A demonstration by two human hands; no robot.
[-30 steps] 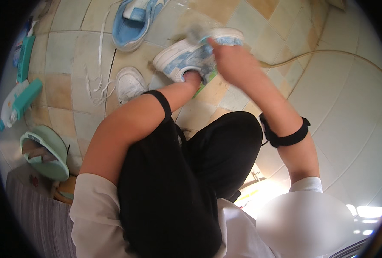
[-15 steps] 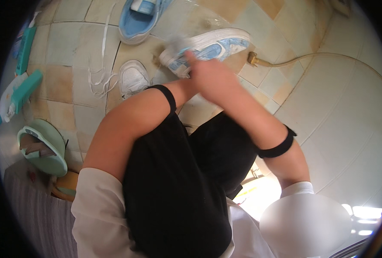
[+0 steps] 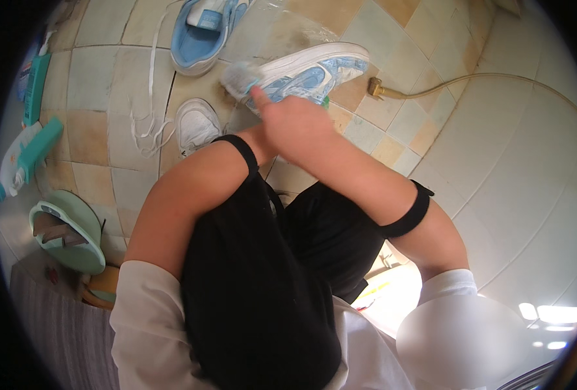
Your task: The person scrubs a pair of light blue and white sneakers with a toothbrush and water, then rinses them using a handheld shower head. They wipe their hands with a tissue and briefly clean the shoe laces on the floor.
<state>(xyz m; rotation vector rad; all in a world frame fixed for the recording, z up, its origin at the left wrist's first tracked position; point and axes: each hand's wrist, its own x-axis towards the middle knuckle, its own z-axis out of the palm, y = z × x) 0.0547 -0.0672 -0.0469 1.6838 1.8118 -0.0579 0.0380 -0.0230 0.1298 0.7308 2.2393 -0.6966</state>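
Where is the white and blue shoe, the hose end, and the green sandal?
White and blue shoe (image 3: pixel 314 71), head view: on its side panel.
Hose end (image 3: pixel 375 86), head view: on the brass fitting.
Green sandal (image 3: pixel 74 250), head view: on its sole edge.

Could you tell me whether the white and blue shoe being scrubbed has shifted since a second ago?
Yes. The white and blue shoe has swung round: its toe now points right, close to the hose end on the floor tiles.

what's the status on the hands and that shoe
Right hand holds a brush against the white and blue sneaker. Left hand hidden behind the right. Hose and loose laces lie nearby.
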